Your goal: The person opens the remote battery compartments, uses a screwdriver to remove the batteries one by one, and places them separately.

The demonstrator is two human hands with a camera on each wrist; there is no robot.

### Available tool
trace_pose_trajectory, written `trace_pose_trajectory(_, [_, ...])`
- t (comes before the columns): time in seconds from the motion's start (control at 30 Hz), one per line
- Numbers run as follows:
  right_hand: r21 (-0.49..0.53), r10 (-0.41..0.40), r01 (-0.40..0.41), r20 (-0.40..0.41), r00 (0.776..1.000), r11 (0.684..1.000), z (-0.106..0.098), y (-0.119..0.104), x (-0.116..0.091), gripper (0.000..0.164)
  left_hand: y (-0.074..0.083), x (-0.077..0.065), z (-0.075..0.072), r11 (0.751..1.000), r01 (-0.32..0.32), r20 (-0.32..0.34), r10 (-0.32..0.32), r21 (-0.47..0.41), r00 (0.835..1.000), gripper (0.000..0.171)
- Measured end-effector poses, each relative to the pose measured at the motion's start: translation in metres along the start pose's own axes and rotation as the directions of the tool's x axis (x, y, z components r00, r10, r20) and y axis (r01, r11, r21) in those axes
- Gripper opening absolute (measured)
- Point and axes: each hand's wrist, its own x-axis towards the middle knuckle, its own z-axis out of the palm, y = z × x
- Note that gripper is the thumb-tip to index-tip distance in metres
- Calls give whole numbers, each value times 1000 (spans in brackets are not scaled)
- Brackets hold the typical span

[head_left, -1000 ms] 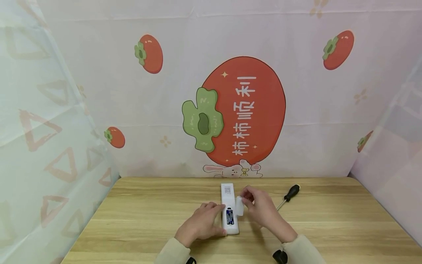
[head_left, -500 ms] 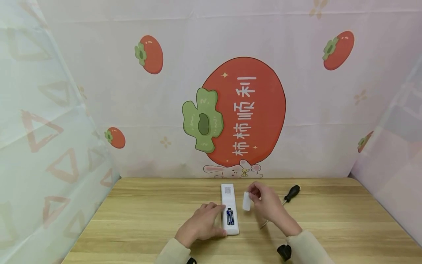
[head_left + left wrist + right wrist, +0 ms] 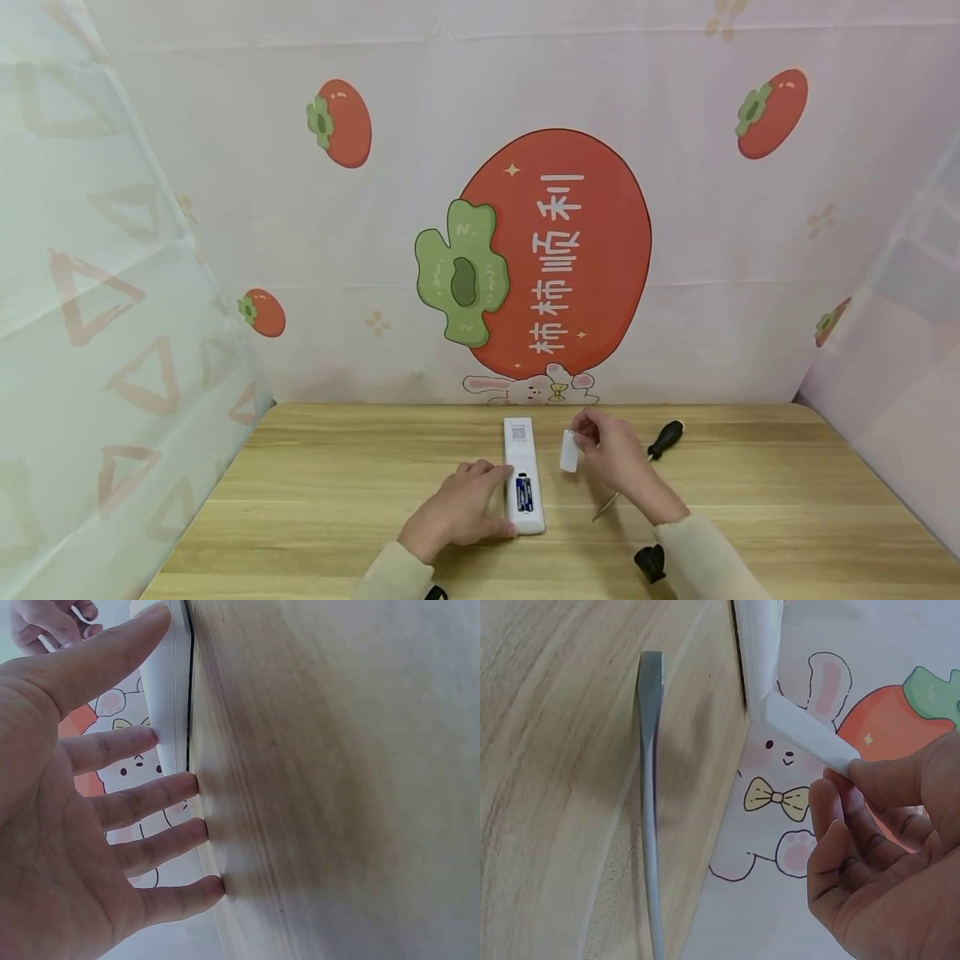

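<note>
A white remote control (image 3: 522, 454) lies back side up on the table, its battery compartment uncovered with batteries (image 3: 524, 494) inside. Along its left side rests my left hand (image 3: 461, 510). In the left wrist view the thumb and index fingertip touch the side of the remote (image 3: 166, 690), and the other fingers are extended with their tips at the table. My right hand (image 3: 611, 454) pinches a white battery cover (image 3: 569, 451) by one end between thumb and fingers, to the right of the remote. The right wrist view shows the cover (image 3: 810, 735) raised off the table.
A screwdriver with a black handle (image 3: 664, 439) lies on the wooden table (image 3: 337, 467), partly behind my right hand. Its flat metal blade (image 3: 651, 697) shows in the right wrist view. A patterned cloth backdrop (image 3: 405, 100) rises behind the table.
My right hand has carried the battery cover from beside the remote's compartment to the right and slightly away. My left hand and the remote have stayed in place.
</note>
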Motion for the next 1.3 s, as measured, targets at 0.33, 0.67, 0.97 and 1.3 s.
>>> trace_pose_trajectory(0.33, [-4, 3, -3, -3, 1000, 1000, 1, 13, 6, 14, 0, 0, 1, 1000, 7, -4, -7, 5, 1000, 78])
trace_pose_trajectory(0.67, [0, 18, -18, 6, 1000, 1000, 3, 22, 10, 11, 0, 1, 1, 1000, 20, -2, -20, -6, 1000, 78])
trace_pose_trajectory(0.97, [-9, 18, -18, 5, 1000, 1000, 6, 26, 11, 11, 0, 1, 2, 1000, 13, -5, -13, -2, 1000, 79])
trace_pose_trajectory(1.3, [-45, 43, -43, 19, 999, 998, 6, 28, 14, 11, -1, 1, 3, 1000, 12, -7, -12, -1, 1000, 79])
